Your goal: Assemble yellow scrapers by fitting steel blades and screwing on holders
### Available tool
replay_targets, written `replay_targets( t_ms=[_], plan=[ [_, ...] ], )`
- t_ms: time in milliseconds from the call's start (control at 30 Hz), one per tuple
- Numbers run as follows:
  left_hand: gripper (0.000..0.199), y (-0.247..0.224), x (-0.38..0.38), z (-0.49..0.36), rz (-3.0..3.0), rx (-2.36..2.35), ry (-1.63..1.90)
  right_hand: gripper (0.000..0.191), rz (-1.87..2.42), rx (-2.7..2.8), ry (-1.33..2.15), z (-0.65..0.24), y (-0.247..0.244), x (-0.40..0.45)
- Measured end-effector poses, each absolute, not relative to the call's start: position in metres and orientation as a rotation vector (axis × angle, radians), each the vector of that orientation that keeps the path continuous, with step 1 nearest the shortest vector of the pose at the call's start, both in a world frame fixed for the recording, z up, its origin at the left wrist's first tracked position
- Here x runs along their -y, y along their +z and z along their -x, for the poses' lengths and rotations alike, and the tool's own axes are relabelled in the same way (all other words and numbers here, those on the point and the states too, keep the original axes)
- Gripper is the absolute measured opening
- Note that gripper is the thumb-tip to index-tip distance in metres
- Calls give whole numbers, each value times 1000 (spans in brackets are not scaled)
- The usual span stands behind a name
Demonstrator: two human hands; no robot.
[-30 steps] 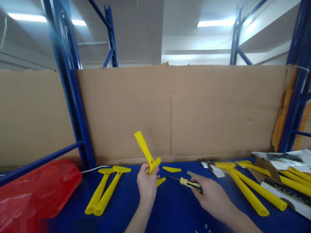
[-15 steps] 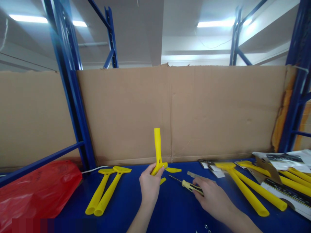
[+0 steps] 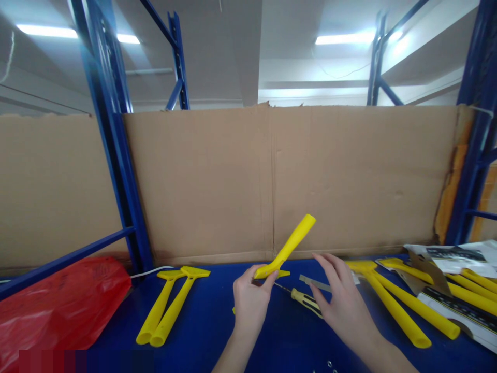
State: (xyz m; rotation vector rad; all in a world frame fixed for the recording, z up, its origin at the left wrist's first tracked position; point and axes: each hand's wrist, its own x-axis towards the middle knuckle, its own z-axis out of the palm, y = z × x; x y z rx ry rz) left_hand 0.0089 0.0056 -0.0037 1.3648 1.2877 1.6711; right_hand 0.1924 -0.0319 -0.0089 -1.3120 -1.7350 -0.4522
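My left hand (image 3: 252,295) is closed around the head of a yellow plastic scraper (image 3: 291,243), whose hollow handle slants up to the right. My right hand (image 3: 341,295) is raised with its thumb and fingers apart and nothing between them. Just left of it, a screwdriver (image 3: 306,302) with a cream and black handle lies on the blue tabletop (image 3: 194,331), its shaft pointing toward my left hand. A flat metal blade (image 3: 314,283) lies behind the screwdriver. A small yellow piece (image 3: 284,273) shows behind my left hand, partly hidden.
Two yellow scrapers (image 3: 176,305) lie at left, beside a red plastic bag (image 3: 66,305). More scrapers (image 3: 404,305) and printed packaging (image 3: 458,311) lie at right. Several small metal nuts (image 3: 330,364) are at the front. A cardboard panel (image 3: 202,186) and blue rack posts (image 3: 112,134) stand behind.
The scraper in my left hand has tipped from upright to slanting right, and that hand has moved slightly right. My right hand has lifted off the screwdriver and opened.
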Motion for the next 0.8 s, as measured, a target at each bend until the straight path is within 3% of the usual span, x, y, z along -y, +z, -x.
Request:
replay_targets(
  t_ms=[267, 433, 667, 800],
  plan=[
    [40, 7, 0, -9, -1246, -968, 1555, 47, 1259, 1855, -740, -190, -3, 36],
    [50, 7, 3, -12, -1234, -922, 1432, 36, 1276, 2067, -545, -185, -1, 43],
    [54, 6, -6, -1, -1241, -1087, 1555, 33, 1313, 2057, -507, -191, -1, 42],
    [42, -2, -21, 23, -1461, -1463, 1641, 31, 1441, 1945, -660, -202, -1, 33]
  ],
)
